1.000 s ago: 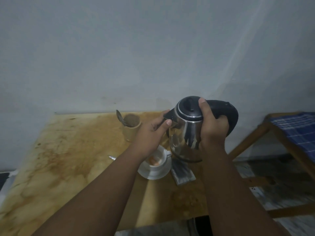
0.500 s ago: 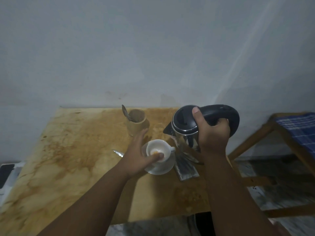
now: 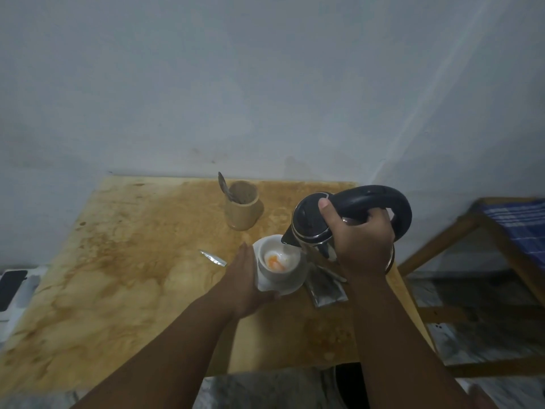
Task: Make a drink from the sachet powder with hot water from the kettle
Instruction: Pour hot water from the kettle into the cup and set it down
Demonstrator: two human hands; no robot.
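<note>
A white cup (image 3: 290,268) with orange powder in its bottom stands on a white saucer (image 3: 298,283) on the stained wooden table (image 3: 126,276). My left hand (image 3: 246,283) wraps the near left side of cup and saucer. My right hand (image 3: 364,245) grips the black handle of the steel kettle (image 3: 312,224), thumb on the lid. The kettle is tilted left, its spout right over the cup's rim. A silver sachet (image 3: 326,289) lies flat to the right of the saucer, partly under the kettle. A torn strip of sachet (image 3: 213,257) lies left of the cup.
A tan wooden holder (image 3: 242,211) with a spoon (image 3: 224,185) in it stands behind the cup near the wall. A wooden frame with a blue checked cloth (image 3: 519,222) stands to the right of the table. A dark phone-like object (image 3: 10,287) lies at the far left.
My left hand left the kettle's spout, dropped to the cup and closed around it. The kettle came lower and tipped further, bringing its spout over the cup.
</note>
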